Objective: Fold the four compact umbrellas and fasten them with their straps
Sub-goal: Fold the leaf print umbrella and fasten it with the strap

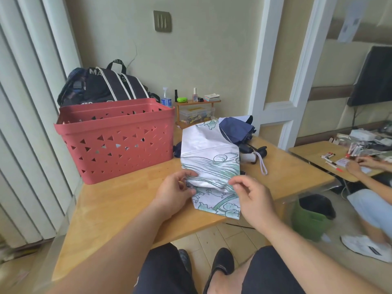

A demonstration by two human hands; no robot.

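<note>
My left hand [174,193] and right hand [253,198] each pinched the white printed umbrella [210,160] canopy edges | flat on the table [127,200] to align pleats | strap unfastened.

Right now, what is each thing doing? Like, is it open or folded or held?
White umbrella: canopy loose, not fastened, pinched at its near end.
Left hand: pinching the white fabric.
Right hand: pinching the white fabric.
Navy umbrella: collapsed but loose, lying on the table.
Red basket: upright, no lid.
</note>
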